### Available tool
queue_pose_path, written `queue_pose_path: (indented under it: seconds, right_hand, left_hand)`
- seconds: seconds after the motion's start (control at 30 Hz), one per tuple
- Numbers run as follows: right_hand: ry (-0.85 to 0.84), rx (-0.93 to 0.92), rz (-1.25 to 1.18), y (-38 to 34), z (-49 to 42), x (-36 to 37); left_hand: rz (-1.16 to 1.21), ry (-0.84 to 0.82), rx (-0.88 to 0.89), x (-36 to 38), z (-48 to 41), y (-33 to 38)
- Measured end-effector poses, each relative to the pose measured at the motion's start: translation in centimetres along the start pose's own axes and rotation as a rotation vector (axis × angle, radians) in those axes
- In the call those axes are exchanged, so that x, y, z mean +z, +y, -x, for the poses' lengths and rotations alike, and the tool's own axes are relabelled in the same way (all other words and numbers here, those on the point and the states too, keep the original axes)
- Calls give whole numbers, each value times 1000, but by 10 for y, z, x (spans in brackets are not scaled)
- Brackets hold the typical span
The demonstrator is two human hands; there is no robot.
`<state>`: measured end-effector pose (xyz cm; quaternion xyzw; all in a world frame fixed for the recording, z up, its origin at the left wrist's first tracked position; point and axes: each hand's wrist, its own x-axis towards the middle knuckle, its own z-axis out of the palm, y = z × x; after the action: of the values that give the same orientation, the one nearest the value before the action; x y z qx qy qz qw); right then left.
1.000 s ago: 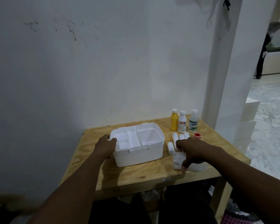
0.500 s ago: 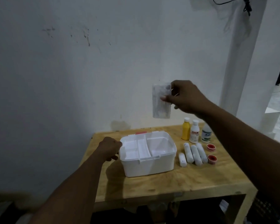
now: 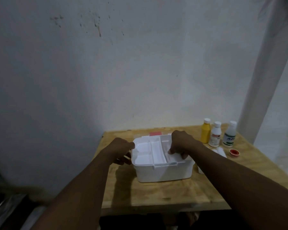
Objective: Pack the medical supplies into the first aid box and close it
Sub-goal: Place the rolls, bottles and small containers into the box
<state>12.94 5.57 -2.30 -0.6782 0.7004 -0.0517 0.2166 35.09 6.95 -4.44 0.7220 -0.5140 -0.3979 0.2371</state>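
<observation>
The white first aid box (image 3: 163,171) stands open on the wooden table (image 3: 156,195), with a divided tray inside. My left hand (image 3: 121,150) grips the box's left rim. My right hand (image 3: 181,143) is down in the box's right compartment, fingers pressing a clear plastic packet (image 3: 171,157) into it. A yellow bottle (image 3: 205,132), a white bottle with a red label (image 3: 215,136) and a clear bottle with a green label (image 3: 229,135) stand upright behind the box on the right. White bandage rolls (image 3: 220,151) lie partly hidden behind my right forearm. A red tape roll (image 3: 234,152) lies beside them.
A bare white wall rises right behind the table. A white pillar (image 3: 264,80) stands at the back right corner. The red part of the lid (image 3: 155,133) shows behind the box. Dark space lies under the table's front edge.
My right hand came down from the air with the clear packet and lowered it into the box's right compartment. My left hand stayed on the box's left side.
</observation>
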Motion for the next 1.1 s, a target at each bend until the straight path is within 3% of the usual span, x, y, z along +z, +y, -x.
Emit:
queue_pose_path:
  seconds: [0.17,0.27,0.4,0.53,0.67,0.83,1.1]
  right_hand:
    - [-71,15,23,0,-17,12]
    - [-52,4,143,0,-17,15]
    - [-45,63,107,-3,-14,12]
    - [-129,172,-54,-8,-17,8]
    - [-263,302,-381,-7,-26,11]
    - [-287,295,-739,-3,-30,22]
    - [-380,295,-1004,-2,-36,36]
  left_hand:
    - [22,-37,-15,-1,1,2]
    - [78,-57,-30,-1,3,2]
    - [112,-68,-33,-2,4,2]
    - [128,-85,-26,-3,5,1]
    - [140,-88,-26,-3,5,0]
    - [151,-86,-26,-3,5,-2]
    - [158,-87,-20,-1,3,-1]
